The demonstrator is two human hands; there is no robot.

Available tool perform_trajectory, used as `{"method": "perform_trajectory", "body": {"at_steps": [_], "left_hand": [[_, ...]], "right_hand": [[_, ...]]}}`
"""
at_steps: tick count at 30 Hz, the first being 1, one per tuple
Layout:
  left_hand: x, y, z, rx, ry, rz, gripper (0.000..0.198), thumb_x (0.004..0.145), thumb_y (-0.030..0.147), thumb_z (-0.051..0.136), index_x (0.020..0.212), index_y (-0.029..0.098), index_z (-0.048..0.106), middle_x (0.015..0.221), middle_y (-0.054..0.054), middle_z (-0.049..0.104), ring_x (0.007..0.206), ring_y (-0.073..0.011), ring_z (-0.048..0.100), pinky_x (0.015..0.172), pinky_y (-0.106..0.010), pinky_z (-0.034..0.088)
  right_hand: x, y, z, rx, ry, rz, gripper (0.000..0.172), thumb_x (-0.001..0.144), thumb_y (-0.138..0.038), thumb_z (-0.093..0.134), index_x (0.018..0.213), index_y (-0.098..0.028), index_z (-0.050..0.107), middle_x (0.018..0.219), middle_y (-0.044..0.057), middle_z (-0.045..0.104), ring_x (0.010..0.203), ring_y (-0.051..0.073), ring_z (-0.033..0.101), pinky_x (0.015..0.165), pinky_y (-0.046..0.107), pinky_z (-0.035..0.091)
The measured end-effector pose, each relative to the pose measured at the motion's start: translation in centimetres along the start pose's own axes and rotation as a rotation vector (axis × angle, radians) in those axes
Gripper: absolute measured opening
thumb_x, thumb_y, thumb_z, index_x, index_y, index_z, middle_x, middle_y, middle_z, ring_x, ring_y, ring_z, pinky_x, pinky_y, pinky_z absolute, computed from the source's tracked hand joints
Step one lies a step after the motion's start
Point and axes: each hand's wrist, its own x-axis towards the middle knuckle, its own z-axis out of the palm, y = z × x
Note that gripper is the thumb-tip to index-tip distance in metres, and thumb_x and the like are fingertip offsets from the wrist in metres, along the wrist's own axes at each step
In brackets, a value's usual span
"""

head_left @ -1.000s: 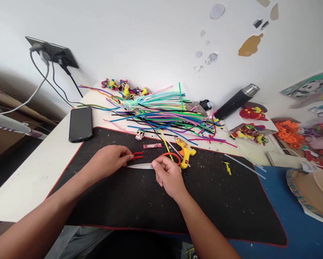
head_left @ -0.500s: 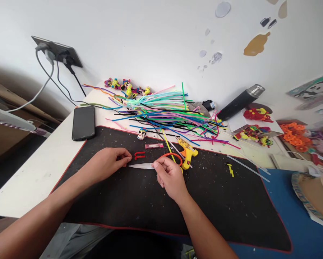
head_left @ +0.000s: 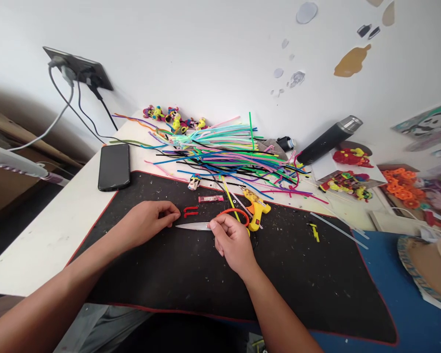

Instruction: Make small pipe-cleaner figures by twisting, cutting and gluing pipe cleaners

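Note:
Scissors [head_left: 193, 226] with orange handles lie low over the black mat [head_left: 205, 274], blades together and pointing left. My right hand [head_left: 232, 240] pinches them near the pivot and hides part of the handles. Just left of the blade tip is my left hand [head_left: 150, 220], its thumb and fingers curled together; anything between them is too small or hidden to make out. Two short bent red pipe cleaner pieces [head_left: 191, 214] lie between the hands, behind the blade. Beyond them is a small pink-labelled case [head_left: 211, 198]. A yellow glue gun [head_left: 256, 208] rests behind my right hand.
A pile of colourful pipe cleaners [head_left: 227, 152] spreads along the back, with small pipe cleaner figures [head_left: 174, 117] behind it. A phone [head_left: 114, 166] lies at left, a dark flask [head_left: 330, 139] leans at right. Clear glue sticks [head_left: 340, 230] and a yellow piece [head_left: 315, 232] lie right.
Both hands and the scissors hold nearly the same place. Only the camera view has shifted very slightly.

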Motion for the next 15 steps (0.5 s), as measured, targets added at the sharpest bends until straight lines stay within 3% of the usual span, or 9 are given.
{"method": "perform_trajectory", "body": {"at_steps": [7, 15], "left_hand": [[-0.3, 0.2, 0.2, 0.009, 0.015, -0.006, 0.043, 0.095, 0.059, 0.050, 0.098, 0.024, 0.075, 0.083, -0.002, 0.077, 0.073, -0.0227, 0.066, 0.067, -0.030, 0.044], [-0.5, -0.2, 1.1, 0.019, 0.086, 0.015, 0.028, 0.094, 0.053, 0.055, 0.096, 0.026, 0.064, 0.081, 0.000, 0.073, 0.072, -0.0217, 0.067, 0.066, -0.030, 0.043]], "right_hand": [[-0.1, 0.0, 0.0, -0.014, 0.001, -0.002, 0.039, 0.094, -0.058, 0.069, 0.081, -0.022, 0.061, 0.045, -0.010, 0.041, 0.036, 0.008, 0.035, 0.040, 0.023, 0.029], [-0.1, 0.1, 0.0, -0.007, 0.003, -0.011, 0.041, 0.094, -0.059, 0.070, 0.081, -0.021, 0.061, 0.046, -0.010, 0.041, 0.036, 0.008, 0.035, 0.040, 0.023, 0.028]]}}
